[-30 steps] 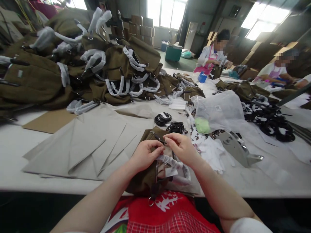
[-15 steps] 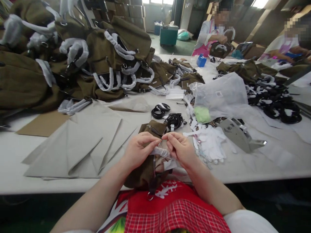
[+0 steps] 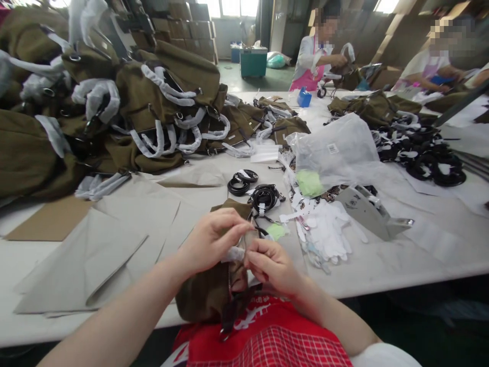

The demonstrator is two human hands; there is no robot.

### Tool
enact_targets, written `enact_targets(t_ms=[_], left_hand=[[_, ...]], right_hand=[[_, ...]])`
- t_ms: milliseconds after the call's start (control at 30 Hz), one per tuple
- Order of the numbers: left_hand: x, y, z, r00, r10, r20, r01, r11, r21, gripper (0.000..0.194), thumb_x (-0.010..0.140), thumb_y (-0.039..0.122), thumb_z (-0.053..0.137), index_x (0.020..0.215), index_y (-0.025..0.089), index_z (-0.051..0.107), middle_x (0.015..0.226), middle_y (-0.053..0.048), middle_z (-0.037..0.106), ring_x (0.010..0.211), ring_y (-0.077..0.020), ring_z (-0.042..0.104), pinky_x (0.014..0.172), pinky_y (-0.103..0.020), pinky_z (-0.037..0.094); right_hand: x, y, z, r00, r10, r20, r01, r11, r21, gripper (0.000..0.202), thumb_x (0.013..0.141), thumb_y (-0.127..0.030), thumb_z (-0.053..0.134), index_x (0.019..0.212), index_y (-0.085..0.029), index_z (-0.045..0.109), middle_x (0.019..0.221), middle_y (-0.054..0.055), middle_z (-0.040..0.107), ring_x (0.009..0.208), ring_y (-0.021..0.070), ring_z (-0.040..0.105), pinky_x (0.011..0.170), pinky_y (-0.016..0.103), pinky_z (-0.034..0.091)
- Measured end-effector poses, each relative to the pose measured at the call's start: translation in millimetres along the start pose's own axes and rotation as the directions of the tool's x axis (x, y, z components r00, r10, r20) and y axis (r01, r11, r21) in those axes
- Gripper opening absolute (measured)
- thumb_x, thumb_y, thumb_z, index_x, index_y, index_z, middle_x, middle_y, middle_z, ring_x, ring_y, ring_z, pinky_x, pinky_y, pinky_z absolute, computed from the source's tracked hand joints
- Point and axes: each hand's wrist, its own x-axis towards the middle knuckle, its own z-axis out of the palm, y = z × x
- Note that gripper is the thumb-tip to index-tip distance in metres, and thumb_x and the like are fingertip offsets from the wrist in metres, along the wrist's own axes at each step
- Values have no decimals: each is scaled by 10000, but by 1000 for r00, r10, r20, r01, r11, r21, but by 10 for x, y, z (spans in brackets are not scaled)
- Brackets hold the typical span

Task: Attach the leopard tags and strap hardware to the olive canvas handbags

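My left hand (image 3: 216, 238) is closed in a pinch above a small olive-brown handbag (image 3: 202, 291), which lies at the table's front edge against the red apron. Just right of it and slightly lower, my right hand (image 3: 272, 265) is also closed, fingertips pressed together. A thin, pale strip shows between the two sets of fingertips, too small to make out. Below my left fingers runs the bag's handle (image 3: 234, 254), wrapped in whitish film. The bag's zip is undone and a pinkish lining shows. Part of the bag is hidden behind my hands.
Coiled black straps (image 3: 263, 198) lie beyond the bag. Grey sheets (image 3: 114, 250) are spread at left, below heaped olive bags (image 3: 168, 92). On the right are white gloves (image 3: 328, 232), a tape dispenser (image 3: 372, 211) and a clear plastic bag (image 3: 336, 148). Two co-workers sit farther back.
My right hand has dropped lower than my left, and the fingertips are farther apart vertically. A light green slip beyond my right hand has come into view. The whole view has shifted somewhat.
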Motion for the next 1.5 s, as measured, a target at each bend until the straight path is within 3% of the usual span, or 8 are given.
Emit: enact_targets(t_ms=[100, 200, 400, 567, 833, 1133, 1267, 1500], left_hand=[[575, -106, 105, 989, -104, 101, 93, 990, 110, 451, 968, 410, 337, 1049, 164, 706, 923, -68, 719, 823, -174, 650, 758, -262, 506], [1081, -314, 441, 911, -297, 287, 117, 852, 510, 326, 873, 392, 524, 861, 153, 745, 829, -99, 723, 807, -229, 657, 774, -301, 496], [1254, -709, 1065, 922, -325, 211, 138, 784, 605, 269, 612, 208, 783, 833, 65, 727, 1076, -256, 649, 1093, -380, 582, 936, -424, 451], [1169, -915, 837, 949, -273, 158, 170, 864, 474, 123, 753, 245, 659, 761, 134, 709, 893, -122, 703, 927, -269, 643, 872, -365, 485], [1199, -984, 439, 979, -198, 55, 174, 942, 287, 296, 922, 257, 434, 1110, 129, 623, 908, -84, 722, 857, -192, 661, 781, -291, 504], [1142, -865, 992, 901, -276, 333, 114, 894, 434, 220, 674, 314, 744, 591, 157, 614, 731, -101, 698, 925, -312, 645, 1033, -474, 330], [1059, -839, 1081, 907, -270, 324, 155, 928, 340, 257, 536, 241, 822, 572, 163, 580, 666, -83, 666, 918, -328, 634, 1040, -496, 302], [947, -585, 190, 970, -231, 73, 241, 954, -177, 448, 879, 580, 442, 855, 154, 580, 821, -72, 662, 777, -194, 628, 743, -311, 486]], right_hand=[[-31, -7, -11, 999, -44, 17, 45, 999, -31, 306, 917, -423, 543, 745, -173, 590, 489, -61, 434, 412, 64, 335, 412, 195, 258], [-39, -28, -8, 996, -92, 22, 94, 990, -109, 306, 920, -409, 532, 732, -174, 589, 508, -52, 444, 416, 64, 344, 421, 199, 280], [-14, 23, -60, 997, -81, -6, 80, 997, -7, 309, 907, -428, 547, 731, -175, 579, 515, -47, 458, 443, 84, 452, 451, 201, 366], [17, 51, -30, 995, -93, -34, 92, 995, -39, 344, 889, -464, 558, 712, -169, 580, 467, -67, 421, 395, 61, 349, 416, 195, 303], [69, 69, 107, 996, -65, -61, 61, 996, -66, 353, 881, -466, 558, 705, -160, 558, 435, -85, 388, 367, 44, 289, 385, 187, 207], [-1, 67, 100, 991, -76, -111, 66, 994, -91, 310, 887, -410, 557, 712, -155, 578, 445, -79, 411, 371, 41, 300, 391, 186, 220], [2, 93, 58, 991, -64, -121, 55, 995, -79, 309, 882, -418, 558, 715, -158, 576, 435, -85, 402, 361, 42, 297, 386, 188, 216], [11, 60, 45, 987, -103, -126, 81, 982, -168, 315, 944, -429, 471, 757, -180, 524, 460, -86, 390, 394, 65, 317, 414, 203, 250]])
